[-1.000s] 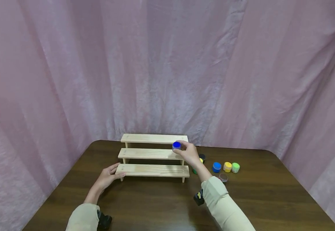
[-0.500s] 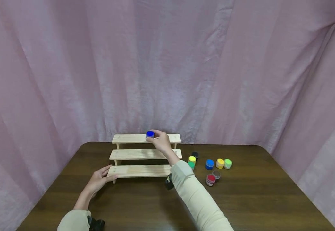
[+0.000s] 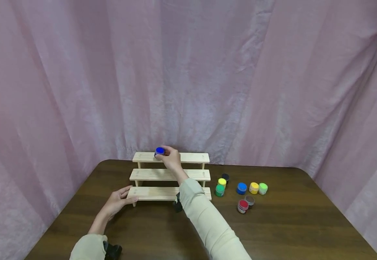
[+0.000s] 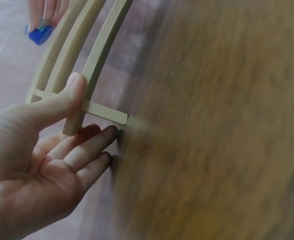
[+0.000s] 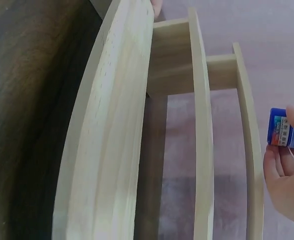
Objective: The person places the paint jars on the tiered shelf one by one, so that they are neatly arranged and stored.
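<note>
A three-tier light wooden display stand [image 3: 152, 175] stands on the dark table. My left hand [image 3: 115, 202] holds the left end of its lowest shelf, the thumb [image 4: 74, 87] over the board and the fingers beneath. At the left part of the top shelf, my right hand [image 3: 172, 160] pinches a small blue-lidded paint pot [image 3: 159, 151] between thumb and fingers. The pot is upright; whether its base touches the shelf cannot be told. A printed label shows on the pot [image 5: 281, 129] in the right wrist view. My right forearm hides part of the lower shelves.
Right of the stand are several more paint pots: green [image 3: 219, 190], yellow [image 3: 222, 182], black [image 3: 225, 177], blue [image 3: 241, 188], orange-yellow [image 3: 254, 187], light green [image 3: 263, 188], red [image 3: 242, 206] and dark brown [image 3: 249, 201]. A pink curtain [image 3: 188, 79] hangs behind the table.
My right hand has carried the blue pot leftward and back, from over the stand's right side to the top shelf's left part. My left hand has stayed on the lowest shelf.
</note>
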Tool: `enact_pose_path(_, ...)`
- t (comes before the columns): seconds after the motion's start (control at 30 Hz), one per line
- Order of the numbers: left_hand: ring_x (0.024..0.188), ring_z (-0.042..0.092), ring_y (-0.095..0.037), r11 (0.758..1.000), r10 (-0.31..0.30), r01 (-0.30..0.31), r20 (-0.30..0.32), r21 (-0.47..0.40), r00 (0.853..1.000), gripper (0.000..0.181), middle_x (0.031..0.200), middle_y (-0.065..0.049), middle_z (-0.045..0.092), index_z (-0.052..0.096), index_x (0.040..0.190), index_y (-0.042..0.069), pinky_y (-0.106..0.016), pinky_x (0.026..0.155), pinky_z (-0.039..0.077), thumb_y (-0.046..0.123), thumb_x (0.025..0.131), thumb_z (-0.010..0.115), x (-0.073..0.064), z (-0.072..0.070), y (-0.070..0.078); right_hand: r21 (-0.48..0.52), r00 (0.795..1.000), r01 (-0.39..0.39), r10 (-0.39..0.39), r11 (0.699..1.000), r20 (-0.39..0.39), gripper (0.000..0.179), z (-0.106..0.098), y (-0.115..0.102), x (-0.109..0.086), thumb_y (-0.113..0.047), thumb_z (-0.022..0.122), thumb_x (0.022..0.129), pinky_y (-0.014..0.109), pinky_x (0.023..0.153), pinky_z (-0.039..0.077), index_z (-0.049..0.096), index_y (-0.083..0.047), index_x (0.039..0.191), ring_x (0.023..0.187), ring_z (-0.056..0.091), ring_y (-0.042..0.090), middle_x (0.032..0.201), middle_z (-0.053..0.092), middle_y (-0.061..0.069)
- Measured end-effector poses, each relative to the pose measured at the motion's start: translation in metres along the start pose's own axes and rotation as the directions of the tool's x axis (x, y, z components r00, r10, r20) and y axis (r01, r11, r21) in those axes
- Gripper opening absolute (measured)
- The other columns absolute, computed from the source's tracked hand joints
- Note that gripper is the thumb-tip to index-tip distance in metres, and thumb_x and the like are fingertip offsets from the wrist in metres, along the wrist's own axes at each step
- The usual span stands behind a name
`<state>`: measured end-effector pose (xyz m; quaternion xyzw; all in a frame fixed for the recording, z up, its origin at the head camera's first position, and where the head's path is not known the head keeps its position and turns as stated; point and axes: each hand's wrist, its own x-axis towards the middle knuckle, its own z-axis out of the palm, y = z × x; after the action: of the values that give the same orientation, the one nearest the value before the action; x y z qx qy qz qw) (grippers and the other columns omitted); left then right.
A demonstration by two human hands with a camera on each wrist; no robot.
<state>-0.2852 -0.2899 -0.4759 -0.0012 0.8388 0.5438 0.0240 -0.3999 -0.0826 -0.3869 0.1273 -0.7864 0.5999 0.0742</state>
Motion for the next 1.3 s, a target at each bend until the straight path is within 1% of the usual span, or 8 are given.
enact_pose_path(0.2,0.13,0.05,-0.033,0.999,-0.021,0.021,-0.013,-0.024,1.0,0.077,0.144,-0.029,0.045,0.031,0.148,-0.009,-0.04,0.105,0.042,0.019,0.089,0.072,-0.006,0.002,-0.003,0.013,0.999,-0.015,0.016,1.0,-0.039,0.042,0.019,0.0,0.003,-0.004,0.077,0.081,0.028,0.087,0.056,0.055,-0.001,0.117,0.104,0.068,0.028,0.115,0.069,0.02)
enact_pose_path(0.43,0.127,0.052,-0.031,0.999,-0.012,0.011,-0.015,-0.045,1.0,0.076,0.142,-0.029,0.048,0.032,0.148,-0.009,-0.044,0.107,0.04,0.019,0.089,0.072,-0.007,0.006,-0.003,-0.048,0.998,0.005,-0.008,0.999,-0.057,0.032,0.029,0.009,0.009,-0.008,0.077,0.082,0.027,0.083,0.056,0.057,-0.003,0.107,0.096,0.069,0.023,0.106,0.072,0.016)
enact_pose_path(0.5,0.127,0.053,-0.032,0.999,-0.014,0.013,-0.017,-0.045,1.0,0.076,0.142,-0.029,0.048,0.032,0.147,-0.009,-0.045,0.108,0.039,0.019,0.089,0.072,-0.007,0.007,-0.002,-0.066,0.999,0.025,-0.028,0.998,-0.041,0.031,0.028,0.013,0.009,-0.01,0.077,0.083,0.027,0.084,0.055,0.058,-0.004,0.107,0.093,0.069,0.02,0.105,0.074,0.014)
enact_pose_path(0.53,0.126,0.053,-0.031,0.999,-0.017,0.016,-0.021,-0.051,1.0,0.077,0.142,-0.029,0.048,0.033,0.147,-0.008,-0.045,0.108,0.039,0.019,0.088,0.073,-0.006,0.008,-0.003,-0.085,0.996,0.072,-0.076,0.994,-0.041,0.031,0.03,0.022,0.013,-0.016,0.077,0.084,0.024,0.081,0.053,0.058,-0.007,0.107,0.089,0.069,0.016,0.102,0.075,0.01)
enact_pose_path(0.63,0.127,0.053,-0.032,0.999,-0.015,0.014,-0.019,-0.048,1.0,0.076,0.142,-0.029,0.048,0.033,0.147,-0.008,-0.046,0.109,0.037,0.019,0.089,0.073,-0.007,0.009,-0.003,-0.136,0.995,0.093,-0.095,0.986,-0.014,0.032,0.028,0.024,0.012,-0.022,0.075,0.086,0.024,0.081,0.05,0.057,-0.009,0.109,0.087,0.067,0.013,0.102,0.076,0.006)
enact_pose_path(1.0,0.126,0.053,-0.029,0.999,-0.013,0.012,-0.027,-0.045,1.0,0.076,0.141,-0.029,0.049,0.034,0.147,-0.008,-0.047,0.109,0.036,0.02,0.088,0.073,-0.003,0.012,-0.003,-0.216,0.999,0.032,-0.03,0.976,0.013,0.036,0.022,0.007,-0.001,-0.018,0.071,0.09,0.031,0.092,0.05,0.055,-0.005,0.12,0.103,0.067,0.023,0.117,0.072,0.012)
enact_pose_path(1.1,0.127,0.052,-0.031,0.998,-0.015,0.013,-0.026,-0.055,1.0,0.077,0.141,-0.029,0.048,0.033,0.147,-0.008,-0.049,0.111,0.035,0.02,0.088,0.073,-0.003,0.01,-0.002,-0.191,0.999,0.025,-0.019,0.981,0.037,0.044,0.02,0.006,0.001,-0.019,0.072,0.088,0.033,0.096,0.05,0.054,-0.004,0.125,0.11,0.065,0.025,0.123,0.069,0.014)
enact_pose_path(1.3,0.133,0.045,-0.037,0.998,-0.026,0.024,-0.031,-0.056,0.999,0.077,0.143,-0.029,0.046,0.032,0.148,-0.007,-0.056,0.114,0.031,0.02,0.089,0.072,-0.002,0.009,-0.003,-0.035,0.996,0.035,-0.032,0.999,0.081,0.06,0.01,0.004,0.001,-0.015,0.074,0.087,0.037,0.103,0.049,0.047,0.002,0.137,0.125,0.057,0.033,0.138,0.056,0.021)
